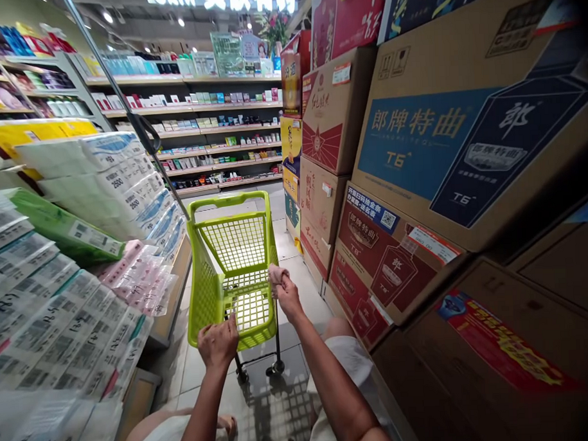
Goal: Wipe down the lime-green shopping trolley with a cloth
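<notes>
A lime-green plastic shopping cart point(235, 271) stands in front of me in the aisle, and nothing lies in its basket. My left hand point(218, 342) is closed over the near left corner of the basket's rim. In my right hand point(289, 296) is a bunched pale pink cloth point(277, 275), pressed against the basket's right side rim. The fingers of that hand are wrapped round the cloth and partly hidden. The cart's wheels show below, on the tiled floor.
Stacked liquor cartons point(411, 133) rise close along the right. To the left are piles of wrapped tissue packs point(123, 181) and a slanting metal pole point(110, 79). Shelves point(194, 109) of small boxed goods close off the far end.
</notes>
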The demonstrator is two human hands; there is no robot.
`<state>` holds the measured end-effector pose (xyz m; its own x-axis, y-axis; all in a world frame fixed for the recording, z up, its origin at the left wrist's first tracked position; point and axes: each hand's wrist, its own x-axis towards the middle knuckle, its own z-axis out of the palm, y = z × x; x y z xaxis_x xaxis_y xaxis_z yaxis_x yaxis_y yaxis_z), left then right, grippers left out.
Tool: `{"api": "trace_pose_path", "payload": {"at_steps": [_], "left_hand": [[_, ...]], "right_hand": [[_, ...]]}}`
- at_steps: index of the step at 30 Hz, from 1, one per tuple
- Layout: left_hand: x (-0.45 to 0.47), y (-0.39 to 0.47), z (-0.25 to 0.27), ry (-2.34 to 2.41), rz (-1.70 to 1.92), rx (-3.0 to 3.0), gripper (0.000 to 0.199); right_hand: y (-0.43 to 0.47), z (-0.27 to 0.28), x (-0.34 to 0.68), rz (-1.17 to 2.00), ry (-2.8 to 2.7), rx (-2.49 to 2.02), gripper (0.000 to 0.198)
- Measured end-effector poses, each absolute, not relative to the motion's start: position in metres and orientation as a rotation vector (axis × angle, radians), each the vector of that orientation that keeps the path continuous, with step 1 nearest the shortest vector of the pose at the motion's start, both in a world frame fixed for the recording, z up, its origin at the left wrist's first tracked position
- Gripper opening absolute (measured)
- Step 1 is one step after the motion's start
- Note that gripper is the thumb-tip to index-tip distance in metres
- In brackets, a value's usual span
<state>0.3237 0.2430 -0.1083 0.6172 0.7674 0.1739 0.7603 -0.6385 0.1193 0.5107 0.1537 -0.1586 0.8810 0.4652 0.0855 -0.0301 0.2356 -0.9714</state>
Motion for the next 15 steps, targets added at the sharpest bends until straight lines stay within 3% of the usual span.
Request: {"api": "trace_pose_path", "payload": {"at_steps": [3, 8, 13, 15], "left_hand": [[0.325, 0.24, -0.108, 1.324, 0.331, 2.799, 0.059], [0.328, 0.238, -0.11, 1.368, 0.349, 2.774, 0.062], [0.331, 0.238, -0.108, 1.402, 0.327, 2.749, 0.063], [0.333, 0.237, -0.108, 1.412, 0.318, 2.746, 0.064]], "right_hand": [[0.144, -0.168, 0.503, 0.264, -0.407, -1.46, 0.039], [0.136, -0.183, 0.496, 0.292, -0.386, -1.591, 0.022], [0.145, -0.169, 0.509, 0.215, -0.457, -1.579, 0.045], [0.141, -0.17, 0.505, 0.203, -0.467, -1.586, 0.044]]}}
